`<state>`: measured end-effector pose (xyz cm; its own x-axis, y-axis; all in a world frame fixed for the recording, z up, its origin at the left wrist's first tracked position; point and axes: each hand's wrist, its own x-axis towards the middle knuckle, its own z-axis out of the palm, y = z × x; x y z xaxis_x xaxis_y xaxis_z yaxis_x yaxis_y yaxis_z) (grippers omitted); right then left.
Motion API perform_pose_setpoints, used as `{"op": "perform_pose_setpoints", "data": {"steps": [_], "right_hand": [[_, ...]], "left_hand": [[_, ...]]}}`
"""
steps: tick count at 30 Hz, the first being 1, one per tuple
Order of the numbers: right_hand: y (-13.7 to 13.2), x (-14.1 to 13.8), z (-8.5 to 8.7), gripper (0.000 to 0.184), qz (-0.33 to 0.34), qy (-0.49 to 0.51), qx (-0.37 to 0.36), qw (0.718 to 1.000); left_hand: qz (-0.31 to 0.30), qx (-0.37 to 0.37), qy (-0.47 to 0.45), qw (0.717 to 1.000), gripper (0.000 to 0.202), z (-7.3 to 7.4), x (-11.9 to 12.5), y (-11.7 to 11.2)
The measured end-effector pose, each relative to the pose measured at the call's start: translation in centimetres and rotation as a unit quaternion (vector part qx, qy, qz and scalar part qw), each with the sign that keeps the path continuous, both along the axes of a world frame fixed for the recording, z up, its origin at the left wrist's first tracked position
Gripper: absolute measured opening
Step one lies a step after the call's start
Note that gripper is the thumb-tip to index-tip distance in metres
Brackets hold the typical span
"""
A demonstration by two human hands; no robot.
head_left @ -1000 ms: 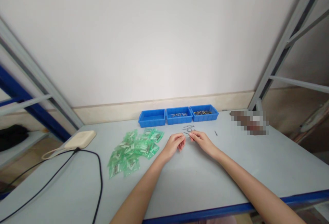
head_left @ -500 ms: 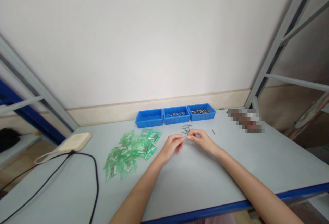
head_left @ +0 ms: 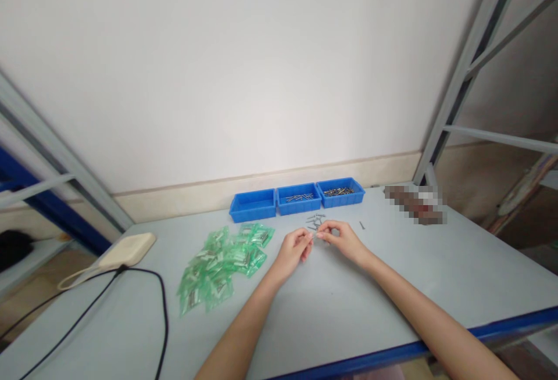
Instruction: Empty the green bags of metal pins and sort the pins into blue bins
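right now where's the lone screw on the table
In the head view, the lone screw lies right of the right hand, in front of the rightmost blue tray.

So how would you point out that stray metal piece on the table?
Three blue bins stand at the back of the grey table. Below them lies a small heap of metal pieces. The stray metal piece lies alone to its right.

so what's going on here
A person's left hand and right hand meet over the table, their fingers pinching something too small to make out, just below a small pile of metal screws. Behind stand three blue trays: the left looks empty, the others hold screws. Green plastic bags lie heaped nearby.
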<state>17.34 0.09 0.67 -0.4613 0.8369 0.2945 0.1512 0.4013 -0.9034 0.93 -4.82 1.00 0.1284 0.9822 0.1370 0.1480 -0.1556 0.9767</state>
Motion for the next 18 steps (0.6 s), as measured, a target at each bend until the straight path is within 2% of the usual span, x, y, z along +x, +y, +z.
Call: {"op": "perform_pose_setpoints", "data": {"steps": [5,8,11,18], "right_hand": [[-0.08,-0.04,-0.09,0.021,-0.025,-0.033,0.041,0.998],[-0.29,-0.01,0.05,0.029,-0.024,-0.060,0.090,0.994],[-0.44,0.02,0.17,0.036,-0.010,-0.077,0.105,0.991],[-0.44,0.01,0.17,0.019,-0.003,-0.043,0.074,0.996]], "left_hand": [[0.028,0.020,0.022,0.999,0.040,-0.09,-0.11,0.05],[0.021,0.024,0.042,0.999,0.041,-0.11,0.00,-0.08],[0.033,0.029,0.045,0.998,0.041,-0.11,0.11,-0.18],[0.056,0.035,0.056,0.996,0.039,-0.35,-0.03,-0.10]]}}
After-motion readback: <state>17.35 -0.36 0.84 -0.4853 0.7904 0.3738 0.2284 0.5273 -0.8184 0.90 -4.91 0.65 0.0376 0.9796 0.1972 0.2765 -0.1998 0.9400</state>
